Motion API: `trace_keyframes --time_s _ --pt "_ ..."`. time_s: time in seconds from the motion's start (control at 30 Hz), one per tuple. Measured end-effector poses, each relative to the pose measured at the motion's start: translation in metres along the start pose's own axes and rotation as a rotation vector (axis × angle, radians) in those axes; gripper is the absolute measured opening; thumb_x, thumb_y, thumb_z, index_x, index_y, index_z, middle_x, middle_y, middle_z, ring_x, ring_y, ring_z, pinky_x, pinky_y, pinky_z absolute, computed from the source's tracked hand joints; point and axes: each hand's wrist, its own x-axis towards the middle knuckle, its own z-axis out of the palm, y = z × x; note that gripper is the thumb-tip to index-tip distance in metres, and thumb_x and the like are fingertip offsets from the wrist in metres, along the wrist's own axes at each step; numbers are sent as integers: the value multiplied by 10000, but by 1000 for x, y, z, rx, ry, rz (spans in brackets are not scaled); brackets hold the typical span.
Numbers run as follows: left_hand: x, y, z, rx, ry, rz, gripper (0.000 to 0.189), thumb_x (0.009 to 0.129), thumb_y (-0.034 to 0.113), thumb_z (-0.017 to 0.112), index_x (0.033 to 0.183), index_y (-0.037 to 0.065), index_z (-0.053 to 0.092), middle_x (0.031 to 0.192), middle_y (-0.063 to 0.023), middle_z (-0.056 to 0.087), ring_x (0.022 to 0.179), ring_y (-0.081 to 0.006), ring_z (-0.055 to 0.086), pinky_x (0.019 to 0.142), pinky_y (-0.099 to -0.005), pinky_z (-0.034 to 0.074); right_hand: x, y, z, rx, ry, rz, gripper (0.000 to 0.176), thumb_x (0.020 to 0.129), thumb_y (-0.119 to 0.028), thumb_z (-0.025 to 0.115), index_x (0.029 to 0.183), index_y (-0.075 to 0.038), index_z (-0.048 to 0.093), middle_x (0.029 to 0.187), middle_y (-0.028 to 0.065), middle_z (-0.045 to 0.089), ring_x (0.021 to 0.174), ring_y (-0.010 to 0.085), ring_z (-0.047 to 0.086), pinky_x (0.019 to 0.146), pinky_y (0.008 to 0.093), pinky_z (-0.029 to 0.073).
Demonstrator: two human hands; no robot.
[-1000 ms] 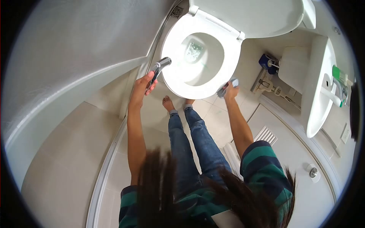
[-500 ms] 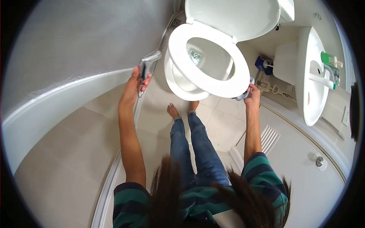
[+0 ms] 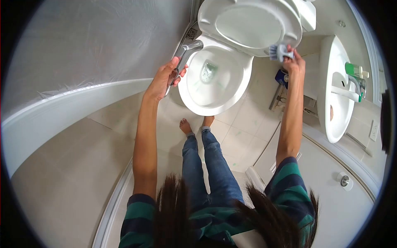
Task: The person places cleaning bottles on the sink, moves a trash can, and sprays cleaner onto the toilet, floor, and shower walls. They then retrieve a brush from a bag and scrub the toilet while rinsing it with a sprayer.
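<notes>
We hold the sprayer (image 3: 187,50) in our left hand (image 3: 165,80), fingers wrapped round its handle and its metal head pointing over the near-left rim of the toilet bowl (image 3: 237,89). It looks like a stiff, smooth metal piece, probably slippery when wet. We judge the handle below the head to be the place to grip, with a thumb near the lever. Our right hand (image 3: 294,62) is closed on the back of a small scrubbing brush (image 3: 279,52). The brush looks light and hard-bodied with springy bristles, so it is best held by its body, as it is now. Its bristles face left, at or just beside the right edge of the raised seat (image 3: 252,27). We cannot tell whether they touch. The two hands are well apart with the open bowl between them, and the sink (image 3: 335,120) stands off to the right.
</notes>
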Motion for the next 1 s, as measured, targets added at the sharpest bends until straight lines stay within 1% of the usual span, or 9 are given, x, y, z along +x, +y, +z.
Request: trace_keyframes --time_s 0.17,0.3,0.37,0.43,0.5,0.6,0.77,0.9,1.0 --pt "25 5 21 30 -75 79 558 875 559 422 982 27 550 727 23 516 532 -36 390 495 -152 322 -43 21 41 -453 -165 -419 170 821 -118 611 889 31 568 896 140 628 722 191 593 652 297 493" --pt "55 42 52 125 -110 136 556 875 559 422 992 31 552 718 33 508 520 -33 378 484 -151 322 -62 38 53 -1114 -371 -1570 279 732 -222 737 909 -27 647 776 20 613 622 111 540 577 220 440" --pt "72 70 70 161 -146 187 551 873 559 424 989 38 560 709 36 504 512 -33 375 474 -152 319 -51 48 90 -1291 -365 -1457 279 733 -148 690 1002 -91 642 725 21 633 610 136 575 567 257 460" --pt "99 88 79 102 -162 202 351 855 401 548 926 58 542 722 12 545 556 -44 475 488 -151 391 -45 86 132 -1917 -623 -1645 367 759 -146 669 1111 -85 583 907 142 665 870 236 648 751 373 500" --pt "107 99 93 42 -159 200 321 840 391 583 870 74 535 697 15 554 530 -37 489 457 -149 394 -37 106 136 -1860 -750 -1738 384 688 -44 626 1068 -98 610 875 149 649 723 319 622 639 383 491" --pt "93 129 94 -28 -184 255 407 834 500 544 851 93 537 643 37 522 446 -20 422 389 -146 342 -55 65 107 -1089 -648 -1777 378 661 -59 634 1031 -134 624 777 146 636 654 329 602 603 397 481" --pt "97 137 85 -22 -135 248 443 846 515 508 974 91 535 673 36 514 473 -31 409 419 -147 337 -56 121 144 -1876 -652 -1702 433 647 17 613 1040 -165 625 753 116 650 630 303 612 602 384 488" --pt "83 151 68 122 -74 230 527 866 567 428 994 76 567 676 37 494 482 -40 374 460 -172 309 -69 73 123 -1426 -656 -1836 399 676 -34 607 1049 -174 622 788 135 658 673 294 642 607 366 503" --pt "82 133 52 180 2 156 507 883 556 399 1014 93 558 681 31 493 486 -47 382 463 -196 300 -59 105 144 -1763 -658 -1843 316 702 -76 615 1012 -127 634 761 70 660 650 225 626 601 325 491"
